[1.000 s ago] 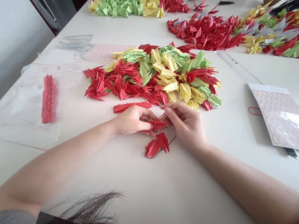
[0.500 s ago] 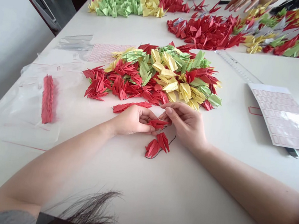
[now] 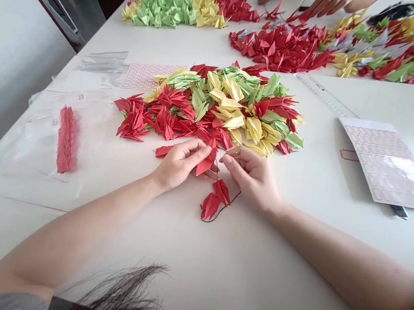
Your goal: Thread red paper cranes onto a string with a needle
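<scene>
My left hand (image 3: 179, 165) pinches a red folded-paper crane (image 3: 208, 161) between thumb and fingers, just above the tabletop. Below it, two more red paper cranes (image 3: 221, 191) lie on the table, joined by a black thread (image 3: 217, 218). The thread runs in a loop up toward my right hand (image 3: 253, 176). That hand is closed in a pinch beside the held crane; whatever thin thing sits at its fingertips is too small to make out. A flat red strip of folded paper (image 3: 162, 151) is partly covered by my left hand.
Beyond my hands spreads a heap of red, yellow and green cranes (image 3: 232, 108). Clear plastic bags (image 3: 41, 138) with a red bundle (image 3: 66, 140) lie left. Sticker sheets (image 3: 389, 163) and a ruler (image 3: 323, 95) are right. Across the table, another person's hand (image 3: 332, 2) is among more cranes.
The red crane in my left hand has been turned upright and raised slightly. My right hand's fingertips have drawn a little lower. The other person's hand has shifted slightly.
</scene>
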`<control>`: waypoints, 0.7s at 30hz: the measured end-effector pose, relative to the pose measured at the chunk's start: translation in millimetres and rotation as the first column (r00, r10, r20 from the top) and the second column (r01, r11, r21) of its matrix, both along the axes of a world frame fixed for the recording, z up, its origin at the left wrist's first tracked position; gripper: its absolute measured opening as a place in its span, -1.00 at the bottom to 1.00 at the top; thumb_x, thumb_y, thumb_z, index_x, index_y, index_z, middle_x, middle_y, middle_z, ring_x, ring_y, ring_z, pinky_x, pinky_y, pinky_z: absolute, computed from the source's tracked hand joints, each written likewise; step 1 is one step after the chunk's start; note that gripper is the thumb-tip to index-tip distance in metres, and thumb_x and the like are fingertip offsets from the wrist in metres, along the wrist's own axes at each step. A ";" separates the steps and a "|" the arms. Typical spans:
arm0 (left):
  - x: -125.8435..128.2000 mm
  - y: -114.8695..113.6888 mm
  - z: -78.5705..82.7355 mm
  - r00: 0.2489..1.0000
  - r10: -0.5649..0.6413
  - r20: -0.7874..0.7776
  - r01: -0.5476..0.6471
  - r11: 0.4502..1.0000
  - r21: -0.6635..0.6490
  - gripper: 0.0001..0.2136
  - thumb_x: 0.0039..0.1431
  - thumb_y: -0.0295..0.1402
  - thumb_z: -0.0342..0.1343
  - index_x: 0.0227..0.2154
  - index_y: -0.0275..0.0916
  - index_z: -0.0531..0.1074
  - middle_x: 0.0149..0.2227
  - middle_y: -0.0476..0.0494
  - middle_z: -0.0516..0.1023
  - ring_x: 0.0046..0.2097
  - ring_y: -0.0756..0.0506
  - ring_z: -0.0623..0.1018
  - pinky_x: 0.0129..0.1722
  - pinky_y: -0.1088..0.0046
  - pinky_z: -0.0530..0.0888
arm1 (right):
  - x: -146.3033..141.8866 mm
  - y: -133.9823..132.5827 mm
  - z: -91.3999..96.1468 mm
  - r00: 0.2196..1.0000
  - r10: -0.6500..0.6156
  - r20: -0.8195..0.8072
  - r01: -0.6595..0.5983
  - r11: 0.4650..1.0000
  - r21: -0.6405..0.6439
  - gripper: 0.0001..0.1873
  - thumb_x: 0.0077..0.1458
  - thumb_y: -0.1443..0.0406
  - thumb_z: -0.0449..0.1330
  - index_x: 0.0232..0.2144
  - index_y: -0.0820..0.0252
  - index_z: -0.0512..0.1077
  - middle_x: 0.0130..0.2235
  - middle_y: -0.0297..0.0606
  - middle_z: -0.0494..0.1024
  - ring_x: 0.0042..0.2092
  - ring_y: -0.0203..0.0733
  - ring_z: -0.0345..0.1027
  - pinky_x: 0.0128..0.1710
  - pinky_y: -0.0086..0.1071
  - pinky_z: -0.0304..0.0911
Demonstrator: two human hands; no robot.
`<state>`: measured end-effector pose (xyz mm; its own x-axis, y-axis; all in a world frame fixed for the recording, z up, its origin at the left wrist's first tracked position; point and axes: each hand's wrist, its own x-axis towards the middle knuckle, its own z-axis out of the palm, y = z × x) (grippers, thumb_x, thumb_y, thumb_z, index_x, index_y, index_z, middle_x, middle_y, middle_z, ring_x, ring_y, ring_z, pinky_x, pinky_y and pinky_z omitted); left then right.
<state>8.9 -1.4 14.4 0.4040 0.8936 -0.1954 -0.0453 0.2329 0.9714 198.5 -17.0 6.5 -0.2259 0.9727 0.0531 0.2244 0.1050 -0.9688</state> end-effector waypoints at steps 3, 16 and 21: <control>-0.6 -1.0 -4.9 0.999 0.011 -0.037 -0.003 0.978 0.211 -0.62 0.23 -0.01 0.19 -0.45 -0.24 0.36 -0.52 0.05 0.40 -0.45 0.01 0.54 -0.38 0.49 0.53 | 0.5 -0.9 0.9 0.992 0.094 0.088 -0.092 0.995 -0.026 -0.46 0.14 -0.19 0.19 -0.37 0.17 0.35 -0.58 -0.48 0.11 -0.53 -0.37 -0.07 -0.54 -0.40 -0.12; -3.1 -0.4 -6.9 0.995 -0.061 -0.075 0.078 0.964 0.254 -0.63 0.31 -0.07 0.10 -0.49 -0.23 0.28 -0.52 0.02 0.34 -0.47 0.03 0.41 -0.45 0.49 0.44 | 0.8 1.5 2.0 0.986 0.128 0.110 -0.123 0.991 -0.058 -0.63 0.11 0.02 0.24 -0.45 0.15 0.27 -0.60 -0.52 0.04 -0.52 -0.38 -0.11 -0.52 -0.40 -0.11; -4.7 0.4 -4.4 0.981 -0.192 -0.036 0.195 0.961 0.194 -0.83 0.12 -0.38 0.26 -0.33 -0.26 0.36 -0.45 0.02 0.45 -0.46 0.04 0.47 -0.44 0.54 0.46 | 1.1 1.2 1.3 0.987 0.110 0.118 -0.104 0.993 -0.053 -0.66 0.09 0.07 0.23 -0.49 0.15 0.24 -0.59 -0.50 0.07 -0.52 -0.38 -0.10 -0.53 -0.42 -0.10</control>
<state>4.2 -1.0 10.0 0.5713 0.8201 -0.0327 -0.0016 0.0409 0.9992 199.6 -15.8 7.8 -0.3306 0.9434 -0.0251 0.3294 0.0904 -0.9399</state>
